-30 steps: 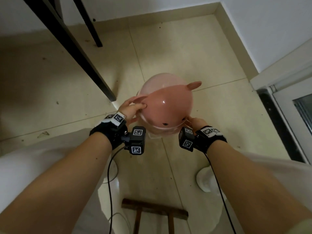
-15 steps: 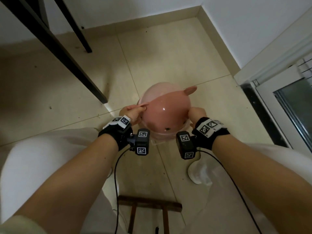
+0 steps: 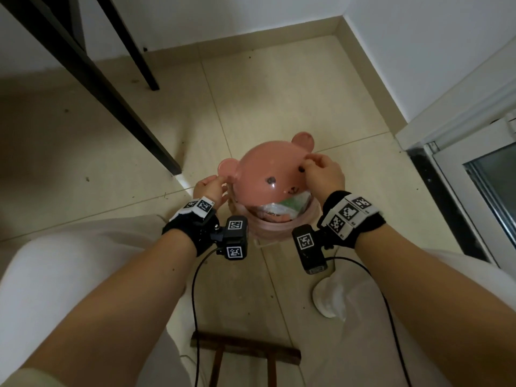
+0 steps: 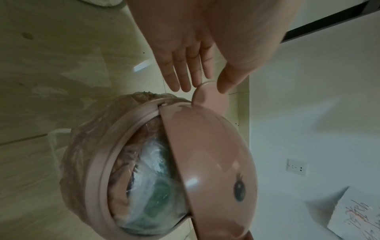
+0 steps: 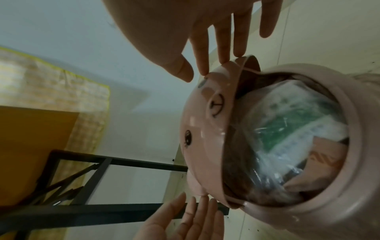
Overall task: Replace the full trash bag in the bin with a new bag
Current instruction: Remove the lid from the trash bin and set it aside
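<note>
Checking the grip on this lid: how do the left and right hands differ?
The left hand is at an ear of the lid, the right hand on its dome beside an eye. The left hand's thumb flanks the ear; the right hand's thumb looks clear. Both keep fingers fairly straight.

The lid (image 3: 268,174) has swung back on the bin (image 3: 268,233). A second ago its dome covered the opening, with the painted face low on the near side. Now the face looks up, and a gap on the near side shows the full trash bag (image 3: 279,209) with green and white rubbish inside. The right hand (image 3: 324,173) has climbed from the lid's lower right edge to its top. The left hand (image 3: 209,188) has followed the left ear (image 3: 227,169) upward, perhaps only touching it.
</note>
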